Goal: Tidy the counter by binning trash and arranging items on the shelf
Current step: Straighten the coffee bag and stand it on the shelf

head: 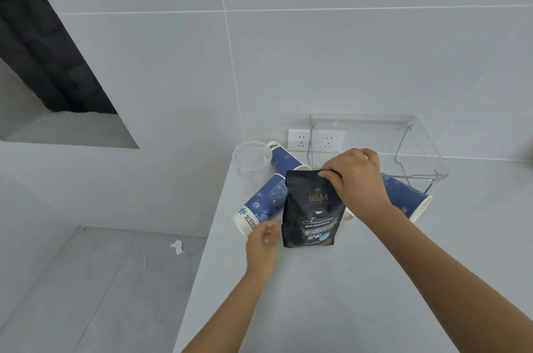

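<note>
A black coffee bag stands upright on the white counter. My right hand pinches its top right corner. My left hand hovers just left of the bag's base, fingers loosely curled, holding nothing. Three blue paper cups lie on their sides around the bag: one at the left, one behind, one at the right partly hidden by my right wrist. A clear plastic cup stands at the counter's back left corner. A clear acrylic shelf sits against the wall behind.
Two wall sockets are behind the shelf. The counter's left edge drops to a grey floor, where a scrap of white paper lies. A dark wall opening is at the upper left.
</note>
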